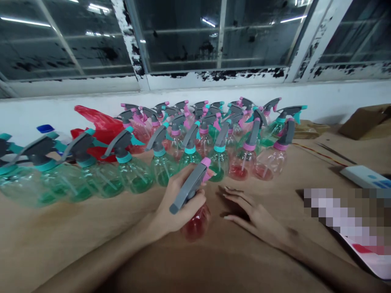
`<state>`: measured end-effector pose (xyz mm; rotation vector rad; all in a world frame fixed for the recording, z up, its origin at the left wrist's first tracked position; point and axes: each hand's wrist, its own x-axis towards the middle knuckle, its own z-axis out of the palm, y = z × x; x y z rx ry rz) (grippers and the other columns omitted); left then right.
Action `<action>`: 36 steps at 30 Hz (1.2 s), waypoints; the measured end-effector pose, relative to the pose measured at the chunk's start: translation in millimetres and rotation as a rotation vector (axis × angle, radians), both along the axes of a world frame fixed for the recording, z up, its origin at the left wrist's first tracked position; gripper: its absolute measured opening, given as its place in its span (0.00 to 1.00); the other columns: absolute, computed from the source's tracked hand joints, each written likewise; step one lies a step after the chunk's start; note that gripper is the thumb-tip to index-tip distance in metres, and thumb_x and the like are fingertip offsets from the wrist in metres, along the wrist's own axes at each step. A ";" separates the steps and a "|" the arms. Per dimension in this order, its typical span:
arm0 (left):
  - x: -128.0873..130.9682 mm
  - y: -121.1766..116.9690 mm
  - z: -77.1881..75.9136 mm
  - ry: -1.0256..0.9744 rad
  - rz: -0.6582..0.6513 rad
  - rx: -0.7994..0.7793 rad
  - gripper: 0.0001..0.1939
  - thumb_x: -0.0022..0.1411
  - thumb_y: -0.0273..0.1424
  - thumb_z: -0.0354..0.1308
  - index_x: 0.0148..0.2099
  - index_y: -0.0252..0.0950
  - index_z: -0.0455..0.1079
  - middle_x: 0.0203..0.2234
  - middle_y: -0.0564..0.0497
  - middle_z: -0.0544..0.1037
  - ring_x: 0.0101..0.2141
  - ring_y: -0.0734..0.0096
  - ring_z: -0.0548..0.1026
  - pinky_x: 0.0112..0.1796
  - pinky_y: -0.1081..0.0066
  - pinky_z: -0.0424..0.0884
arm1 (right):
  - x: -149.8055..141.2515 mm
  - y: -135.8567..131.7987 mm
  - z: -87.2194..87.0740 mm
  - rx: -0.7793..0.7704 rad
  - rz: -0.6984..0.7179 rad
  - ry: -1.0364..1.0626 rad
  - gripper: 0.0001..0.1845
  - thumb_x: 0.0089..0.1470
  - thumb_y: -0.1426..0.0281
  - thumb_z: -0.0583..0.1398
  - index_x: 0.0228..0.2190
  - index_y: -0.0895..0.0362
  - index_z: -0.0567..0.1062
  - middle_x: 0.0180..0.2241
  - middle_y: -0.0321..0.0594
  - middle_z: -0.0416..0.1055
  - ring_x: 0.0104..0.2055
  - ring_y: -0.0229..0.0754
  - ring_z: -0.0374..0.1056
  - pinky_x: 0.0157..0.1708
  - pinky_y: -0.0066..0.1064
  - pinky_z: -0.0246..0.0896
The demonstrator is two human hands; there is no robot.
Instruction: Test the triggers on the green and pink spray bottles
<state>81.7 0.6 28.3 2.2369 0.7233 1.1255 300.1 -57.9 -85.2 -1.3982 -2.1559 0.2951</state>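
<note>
And here you are with one spray bottle (196, 228) in front of you at the counter (45, 240), nearer to you than the long row of green bottles (136, 179) and just left of your free side. Your left hand (181, 198) is wrapped around it just under the gray head (188, 191), fingers curled in close by the pink trigger (206, 178); whether they are squeezing it, I cannot tell. Your right hand (256, 216) holds nothing: palm down beside the bottle, fingers loosely bent and thumb spread away from them, and whether the tips touch the counter is hard to say. So the step in hand looks like handling this single bottle, and the next move, I'd judge, calls for a firm hold at the neck, keeping the bottle level and clear of its close-packed neighbors. Now look at it: clear, rounded body with a reddish tint, a little blurred at the bottom, the gray head slanting up and away from you to a pink nozzle (206, 162). It matches the pink-collared bottles (240, 167) at the right end of the front row, which have red liquid low inside.
</note>
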 end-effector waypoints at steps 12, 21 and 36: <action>-2.2 -1.9 -3.9 0.019 -0.034 0.008 0.07 0.50 0.22 0.49 0.32 0.39 0.62 0.30 0.53 0.70 0.30 0.71 0.70 0.31 0.69 0.69 | 3.5 0.3 -9.2 0.014 -0.026 -0.108 0.29 0.57 0.60 0.53 0.57 0.56 0.57 0.58 0.44 0.59 0.60 0.45 0.53 0.57 0.46 0.52; -4.0 2.4 -1.9 0.044 -0.062 0.034 0.09 0.50 0.23 0.49 0.34 0.41 0.63 0.26 0.54 0.67 0.27 0.69 0.67 0.29 0.67 0.67 | 3.6 0.0 -6.0 0.048 -0.008 -0.065 0.27 0.56 0.61 0.55 0.56 0.54 0.60 0.57 0.43 0.61 0.59 0.46 0.55 0.56 0.47 0.54; -3.2 0.6 -2.5 0.031 -0.038 -0.023 0.05 0.52 0.24 0.49 0.32 0.40 0.59 0.28 0.53 0.66 0.28 0.69 0.68 0.32 0.66 0.67 | 3.7 -1.2 -8.2 0.043 -0.009 -0.033 0.30 0.56 0.62 0.55 0.58 0.51 0.55 0.57 0.43 0.60 0.59 0.46 0.54 0.56 0.47 0.54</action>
